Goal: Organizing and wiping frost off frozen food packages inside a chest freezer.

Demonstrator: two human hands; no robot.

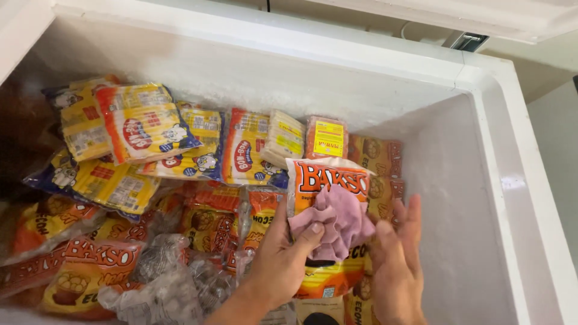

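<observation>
Left hand (283, 256) that I steer grips a crumpled mauve cloth (337, 219), pressing it on an upright orange plastic food packet (328, 180) in the white chest freezer (481, 120). Right hand (397, 253) lies open, fingers spread, touching the packet's right edge. Yellow frozen-food bags (144, 123) piled at left rear.
</observation>
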